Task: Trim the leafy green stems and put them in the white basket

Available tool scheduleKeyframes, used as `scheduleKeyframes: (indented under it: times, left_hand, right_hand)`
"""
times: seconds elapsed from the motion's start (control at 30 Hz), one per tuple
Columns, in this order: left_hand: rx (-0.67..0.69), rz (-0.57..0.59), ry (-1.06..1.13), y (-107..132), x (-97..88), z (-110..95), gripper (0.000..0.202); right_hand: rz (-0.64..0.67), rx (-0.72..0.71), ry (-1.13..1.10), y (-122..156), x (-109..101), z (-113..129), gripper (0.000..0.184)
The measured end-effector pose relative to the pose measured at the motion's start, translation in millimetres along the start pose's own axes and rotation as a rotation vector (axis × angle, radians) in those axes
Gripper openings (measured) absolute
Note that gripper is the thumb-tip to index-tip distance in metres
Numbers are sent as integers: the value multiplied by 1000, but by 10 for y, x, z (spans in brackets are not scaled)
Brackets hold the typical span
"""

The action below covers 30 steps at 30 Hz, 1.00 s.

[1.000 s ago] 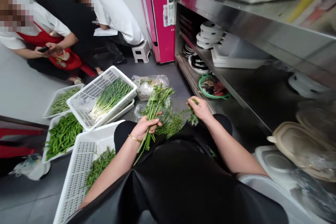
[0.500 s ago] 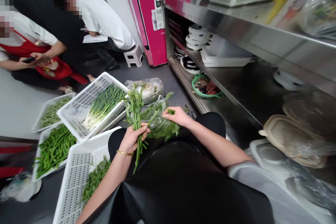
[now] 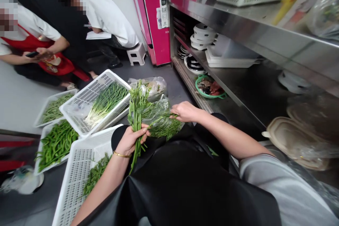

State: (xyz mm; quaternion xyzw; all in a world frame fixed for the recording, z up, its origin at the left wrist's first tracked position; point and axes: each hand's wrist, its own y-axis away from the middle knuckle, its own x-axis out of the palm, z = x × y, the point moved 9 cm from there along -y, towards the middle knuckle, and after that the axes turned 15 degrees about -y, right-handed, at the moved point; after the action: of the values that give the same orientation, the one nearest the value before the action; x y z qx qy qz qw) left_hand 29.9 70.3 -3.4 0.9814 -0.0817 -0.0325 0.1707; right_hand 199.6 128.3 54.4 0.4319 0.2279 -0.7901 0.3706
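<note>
My left hand (image 3: 134, 138) is closed around a bunch of leafy green stems (image 3: 136, 113), held upright over my lap. One stem (image 3: 159, 117) slants out of that bunch to the right. Its far end is pinched in the fingers of my right hand (image 3: 184, 111). Beneath the hands lies a clear plastic bag (image 3: 161, 107) with more greens (image 3: 166, 129) in and around it. A white perforated crate (image 3: 79, 162) beside my left arm holds a pile of leafy greens (image 3: 97, 174).
White crates with scallions (image 3: 108, 102), green peppers (image 3: 57, 143) and green beans (image 3: 58, 107) stand to the left. A steel shelf (image 3: 238, 24) runs along the right, with a green basket (image 3: 209, 88) low down. Two people (image 3: 111, 17) are at the back left.
My right hand has moved slightly right and now pulls the slanting stem out straighter. My left hand keeps hold of the bunch. The view has shifted a little.
</note>
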Motion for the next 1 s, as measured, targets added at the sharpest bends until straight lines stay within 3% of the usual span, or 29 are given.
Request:
scheduleKeyframes:
  times: [0.07,0.1,0.2,0.27,0.3,0.33,0.4,0.47,0.5,0.57,0.63,0.73,0.8,0.87,1.0]
  left_hand:
    - [-13,3,-2,21,-7,28,22]
    - [-25,6,-6,29,-3,47,22]
    - [-53,-7,-8,22,10,81,21]
    - [-62,-22,-13,-11,21,79,19]
    - [-63,-19,-22,-34,39,71,18]
    - [-61,-7,-33,-60,67,58,18]
    - [-41,42,-55,-109,154,21,18]
    - [-24,102,-76,-138,258,-1,17]
    - [-22,131,-85,-144,308,4,17]
    - [-31,188,-79,-140,393,45,17]
    - [-38,236,-24,-129,441,100,17]
    - [-40,225,85,-143,389,166,17]
    - [-53,186,105,-176,317,198,19]
    - [-77,177,86,-217,298,208,27]
    - [-105,180,21,-310,424,144,37]
  right_hand:
    - [-25,-27,-307,67,37,-6,31]
    - [-103,-5,-486,111,-6,-75,33]
    - [-629,212,-907,367,-261,-570,40]
    - [-889,307,-928,526,-340,-738,41]
    - [-891,294,-848,505,-349,-688,40]
    - [-803,244,-718,409,-324,-550,36]
    - [-473,96,-385,137,-107,-137,27]
    - [-134,-22,-128,-40,251,204,22]
    - [-15,-63,-75,-76,401,307,21]
    - [80,-122,-156,-86,545,403,20]
    - [-11,-126,-450,-45,477,323,22]
    - [-437,78,-978,194,174,-243,29]
    - [-685,214,-1184,442,40,-602,31]
    - [-711,256,-1228,553,-30,-717,31]
    - [-505,296,-1037,370,34,-557,29]
